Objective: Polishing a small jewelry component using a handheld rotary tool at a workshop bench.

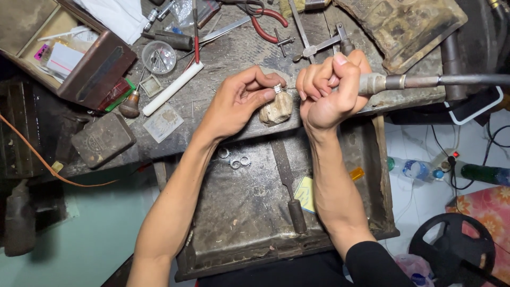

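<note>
— While the left hand [241,98] is pinching a small silver ring [277,89] between thumb and fingertips, where exactly is that ring sitting?

— It is resting on top of the worn, rounded wooden bench peg [276,109], which is jutting out from the front edge of the scratched grey workbench [234,53]. The other fingers are curling loosely around it.

— And the right hand [329,90]?

— It is closing in a fist just right of the peg, gripping a grey metal rotary handpiece [378,83]. Its dark flexible shaft [467,79] is running off to the right, away from the peg. I cannot tell whether the tool tip is touching the ring; the fingers are hiding it.

— What is lying below the peg?

— A rusty metal catch tray [244,212] is sitting under it, beneath both forearms. Three small silver rings [235,158] are lying in the tray just below and left of the peg, and a long dark file with a wooden handle [289,186] is lying straight below it.

— Anything above the peg?

— Red-handled pliers [265,24] are lying beyond it on the workbench. A white stick [172,89] is lying to the peg's upper left, with a small clear round dish [158,56] farther left still.
</note>
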